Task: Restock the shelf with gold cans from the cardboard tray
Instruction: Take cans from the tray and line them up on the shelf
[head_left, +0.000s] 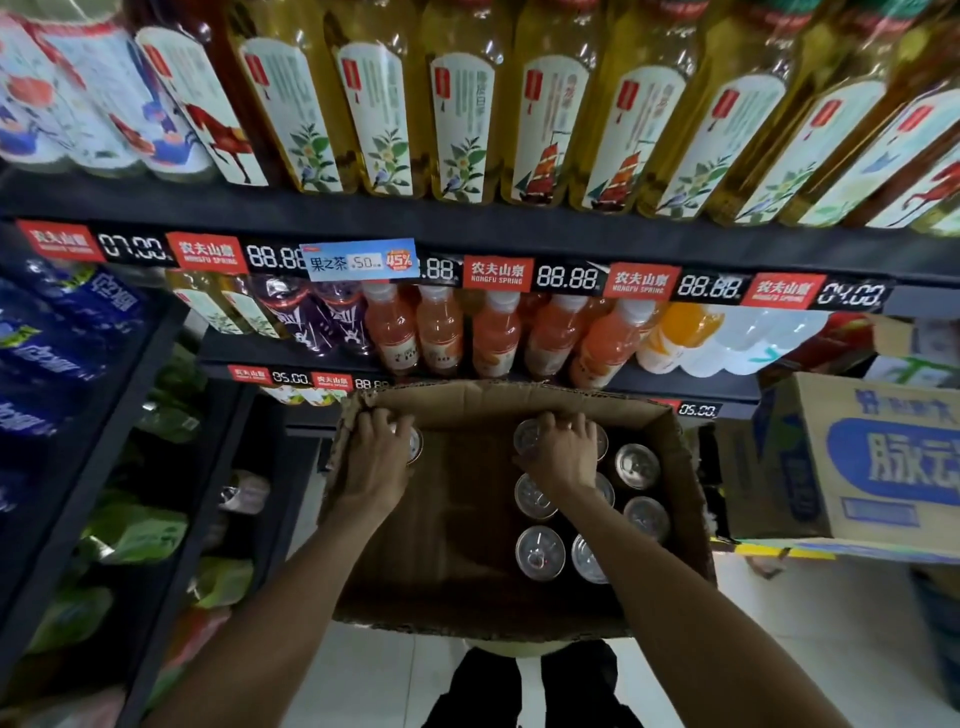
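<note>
Shop shelves (467, 223) of bottled drinks are looming over the cardboard tray (519, 405), where the cans (540, 552) are standing upright along its right side, ready for lifting; both hands, left (376, 457) and right (563, 449), are each curling over a can top.

Cardboard, metal and plastic

Under the hands, the tray (680, 467) is rough matt brown cardboard with torn edges; the cans (540, 552) have shiny metal tops. Above them, bottles (496, 338) are glossy clear plastic on a matt dark shelf (519, 228).
</note>
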